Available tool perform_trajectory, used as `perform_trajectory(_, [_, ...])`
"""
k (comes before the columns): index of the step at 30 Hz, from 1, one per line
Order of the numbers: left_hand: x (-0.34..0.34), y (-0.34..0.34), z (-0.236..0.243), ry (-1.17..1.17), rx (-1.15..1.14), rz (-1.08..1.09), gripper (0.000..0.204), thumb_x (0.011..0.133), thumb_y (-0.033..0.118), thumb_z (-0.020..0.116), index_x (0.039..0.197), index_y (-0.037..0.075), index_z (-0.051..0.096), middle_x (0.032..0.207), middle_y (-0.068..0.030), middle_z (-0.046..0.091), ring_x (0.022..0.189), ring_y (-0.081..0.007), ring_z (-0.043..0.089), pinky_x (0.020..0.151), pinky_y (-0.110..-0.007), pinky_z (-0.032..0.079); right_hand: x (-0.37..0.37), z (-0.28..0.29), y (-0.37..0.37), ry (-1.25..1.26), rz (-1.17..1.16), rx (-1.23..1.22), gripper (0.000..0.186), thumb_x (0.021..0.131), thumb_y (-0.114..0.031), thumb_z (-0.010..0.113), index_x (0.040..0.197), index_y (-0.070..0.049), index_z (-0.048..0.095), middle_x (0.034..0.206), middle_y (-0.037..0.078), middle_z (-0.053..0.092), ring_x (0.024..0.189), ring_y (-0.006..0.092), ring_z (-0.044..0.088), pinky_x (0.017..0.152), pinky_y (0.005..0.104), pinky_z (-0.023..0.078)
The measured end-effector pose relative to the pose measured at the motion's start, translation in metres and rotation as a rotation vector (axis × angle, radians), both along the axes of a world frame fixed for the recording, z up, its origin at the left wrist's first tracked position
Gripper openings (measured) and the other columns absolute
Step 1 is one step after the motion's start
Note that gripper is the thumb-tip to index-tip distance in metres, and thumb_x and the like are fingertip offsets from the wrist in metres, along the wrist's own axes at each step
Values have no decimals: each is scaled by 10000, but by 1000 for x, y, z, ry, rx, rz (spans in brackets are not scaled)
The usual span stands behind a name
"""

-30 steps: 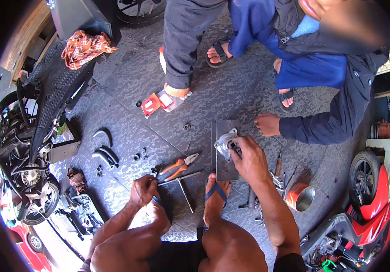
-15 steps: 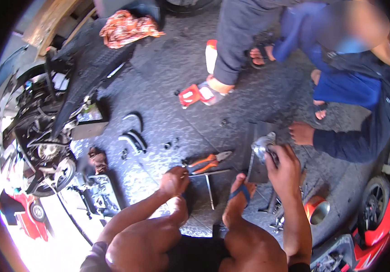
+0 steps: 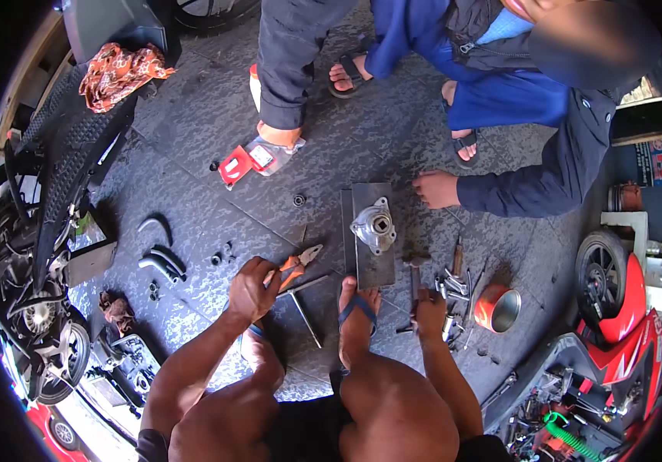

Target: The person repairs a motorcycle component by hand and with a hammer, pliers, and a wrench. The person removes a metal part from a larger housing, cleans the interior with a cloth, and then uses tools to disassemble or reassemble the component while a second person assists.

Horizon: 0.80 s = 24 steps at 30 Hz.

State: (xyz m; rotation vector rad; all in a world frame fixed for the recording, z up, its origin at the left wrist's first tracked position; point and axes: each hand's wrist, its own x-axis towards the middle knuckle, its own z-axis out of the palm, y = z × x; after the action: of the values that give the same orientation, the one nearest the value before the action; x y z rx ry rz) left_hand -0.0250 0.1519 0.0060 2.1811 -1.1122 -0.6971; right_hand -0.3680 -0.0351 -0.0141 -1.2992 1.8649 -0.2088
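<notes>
My left hand (image 3: pixel 252 289) is closed around the orange handles of a pair of pliers (image 3: pixel 293 266), their metal jaws pointing away to the right. A silver cast-metal housing (image 3: pixel 365 231) with a square hole sits on a dark flat metal block (image 3: pixel 378 271), with neither hand touching it. To the right of my sandalled foot, my right hand (image 3: pixel 429 314) is closed at the lower end of a hammer (image 3: pixel 416 279); its fingers are partly hidden. Between my feet a T-handle wrench (image 3: pixel 305 317) lies on the floor.
Right of my hand lie several sockets (image 3: pixel 454 283), a wooden-handled tool (image 3: pixel 458 256) and an orange-red can (image 3: pixel 498 308). Black curved hoses (image 3: pixel 163 264) lie left. A co-worker's hand (image 3: pixel 437 189) rests beyond the block; another person's hand (image 3: pixel 279 136) touches a red-and-clear packet (image 3: pixel 248 164). Motorcycle parts flank both sides.
My right hand has let go of the metal housing and moved down to the tools. My left hand has picked up the pliers from the floor. The view has shifted right.
</notes>
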Motion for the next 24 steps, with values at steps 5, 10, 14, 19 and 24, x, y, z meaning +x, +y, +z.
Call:
perform_trajectory(5, [-7, -54, 32, -103, -304, -237, 407, 811, 196, 783, 1165, 33, 667, 1106, -190, 638, 1025, -383, 628, 885, -462, 511, -21, -43, 4, 761, 698, -487, 450, 883, -328, 738, 1186, -30, 589, 914, 222, 685, 878, 431, 670, 832, 519, 527])
perform_trajectory(10, [-26, -128, 48, -103, -369, -283, 752, 781, 415, 810, 1402, 95, 533, 1440, -187, 445, 1328, -407, 423, 1086, -526, 370, -19, -3, 1, 362, 474, -329, 323, 944, -262, 653, 1119, -3, 570, 822, 185, 661, 765, 431, 648, 743, 510, 527])
perform_trajectory(14, [-41, -162, 30, -64, -304, -257, 759, 742, 459, 817, 1409, 185, 580, 1529, -173, 386, 1376, -420, 377, 1133, -560, 325, -6, 85, -3, -351, 310, -162, 223, 1015, -215, 557, 1067, 2, 549, 732, 79, 586, 626, 131, 566, 567, 321, 468])
perform_trajectory(19, [-46, -165, 15, 27, -361, -193, 659, 731, 447, 820, 1325, 206, 665, 1544, -131, 400, 1372, -427, 381, 1137, -550, 325, 47, 141, 4, -98, 590, -257, 284, 1029, -207, 527, 1210, 11, 542, 738, 158, 610, 614, 263, 618, 609, 410, 506])
perform_trajectory(24, [-47, -165, 13, -30, -333, -199, 625, 748, 412, 812, 1324, 216, 669, 1569, -118, 386, 1399, -403, 366, 1137, -544, 319, 73, 172, -3, -146, 660, -320, 233, 1025, -195, 495, 1137, 1, 553, 739, 77, 604, 630, 171, 591, 573, 350, 456])
